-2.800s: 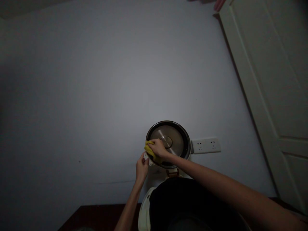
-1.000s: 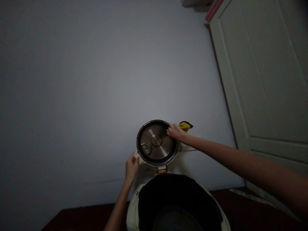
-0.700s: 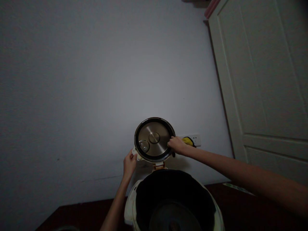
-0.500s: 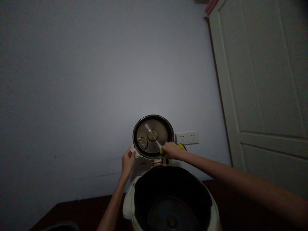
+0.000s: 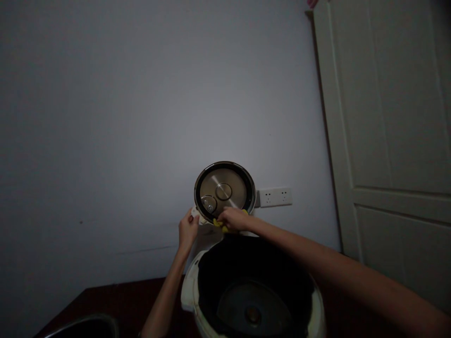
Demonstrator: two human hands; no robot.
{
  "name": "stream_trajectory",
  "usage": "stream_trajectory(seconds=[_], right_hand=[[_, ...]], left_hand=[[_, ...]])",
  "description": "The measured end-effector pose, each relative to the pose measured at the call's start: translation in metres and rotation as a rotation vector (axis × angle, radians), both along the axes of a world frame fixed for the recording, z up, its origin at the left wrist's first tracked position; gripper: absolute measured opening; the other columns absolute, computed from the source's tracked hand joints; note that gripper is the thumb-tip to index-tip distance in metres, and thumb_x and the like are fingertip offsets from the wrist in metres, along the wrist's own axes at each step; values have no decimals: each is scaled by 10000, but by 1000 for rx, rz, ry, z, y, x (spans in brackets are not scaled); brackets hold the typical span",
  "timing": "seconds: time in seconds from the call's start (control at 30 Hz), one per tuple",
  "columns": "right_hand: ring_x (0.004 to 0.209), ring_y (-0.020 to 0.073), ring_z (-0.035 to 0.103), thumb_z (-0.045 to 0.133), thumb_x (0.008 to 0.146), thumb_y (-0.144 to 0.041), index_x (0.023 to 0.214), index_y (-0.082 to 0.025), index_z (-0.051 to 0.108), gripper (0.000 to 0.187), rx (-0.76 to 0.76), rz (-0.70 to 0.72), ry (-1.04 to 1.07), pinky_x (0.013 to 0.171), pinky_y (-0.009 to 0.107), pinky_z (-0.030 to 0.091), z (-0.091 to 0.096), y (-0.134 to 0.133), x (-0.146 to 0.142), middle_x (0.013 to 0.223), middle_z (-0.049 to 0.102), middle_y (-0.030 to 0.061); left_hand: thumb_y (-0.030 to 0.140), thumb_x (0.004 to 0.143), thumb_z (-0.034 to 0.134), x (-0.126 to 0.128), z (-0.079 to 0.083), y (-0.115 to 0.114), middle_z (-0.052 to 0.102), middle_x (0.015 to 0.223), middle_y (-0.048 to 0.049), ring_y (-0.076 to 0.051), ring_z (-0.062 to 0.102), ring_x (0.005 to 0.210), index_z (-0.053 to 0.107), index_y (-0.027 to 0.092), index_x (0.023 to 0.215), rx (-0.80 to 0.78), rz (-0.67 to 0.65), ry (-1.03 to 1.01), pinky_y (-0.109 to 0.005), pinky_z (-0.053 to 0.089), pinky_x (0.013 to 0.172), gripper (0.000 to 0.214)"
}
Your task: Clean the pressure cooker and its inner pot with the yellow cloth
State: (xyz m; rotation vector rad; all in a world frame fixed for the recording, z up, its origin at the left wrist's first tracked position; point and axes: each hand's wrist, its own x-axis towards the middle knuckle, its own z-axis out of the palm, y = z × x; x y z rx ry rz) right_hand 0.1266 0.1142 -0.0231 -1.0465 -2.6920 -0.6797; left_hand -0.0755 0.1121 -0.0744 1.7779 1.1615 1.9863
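Note:
An electric pressure cooker (image 5: 189,293) stands in front of me with its lid (image 5: 225,180) tilted up on the hinge side. The lid's metal inner face, with a small round valve area at its lower left, points toward me. My left hand (image 5: 188,229) grips the white handle (image 5: 196,214) at the lid's lower left edge. My right hand (image 5: 233,218) is closed on a yellow cloth (image 5: 220,226) and presses it against the lid's lower rim. Inside the cooker the dark cavity shows a heating plate (image 5: 246,305) with a round centre piece.
The cooker stands on a dark red table (image 5: 130,300). At the lower left is the rim of a dark round vessel (image 5: 102,319). A pale wall (image 5: 141,117) rises behind, with a white socket panel (image 5: 276,197) right of the lid. A white panelled door (image 5: 384,117) is at the right.
My right hand has slid left along the lid's lower rim with the yellow cloth. The left hand keeps its hold on the handle. The view has shifted slightly.

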Motion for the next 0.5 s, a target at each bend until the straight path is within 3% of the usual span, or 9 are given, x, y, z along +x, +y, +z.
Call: stream_trajectory(seconds=[0.27,0.37,0.5], right_hand=[[981,261,580,648,683,-71,807,-127,719,154,36,-48,-209,826,319,392,20,5,56,882,686,143],[935,254,589,650,687,-108,828,-137,722,161,27,-40,-189,779,304,407,16,4,50,870,681,135],[929,220,573,557,781,-166,976,-189,696,240,4,22,-78,727,271,406,-3,0,21,906,676,93]], left_hand=[[258,720,575,1,0,-3,699,1061,-110,-242,652,966,620,117,1148,-5,-43,-72,-336,495,836,453],[243,721,578,3,1,-5,706,1042,-104,-236,655,955,629,120,1135,-9,-31,-83,-335,493,842,435],[247,741,554,3,0,-5,695,1071,-112,-228,657,941,615,114,1151,19,-19,-53,-334,490,844,436]])
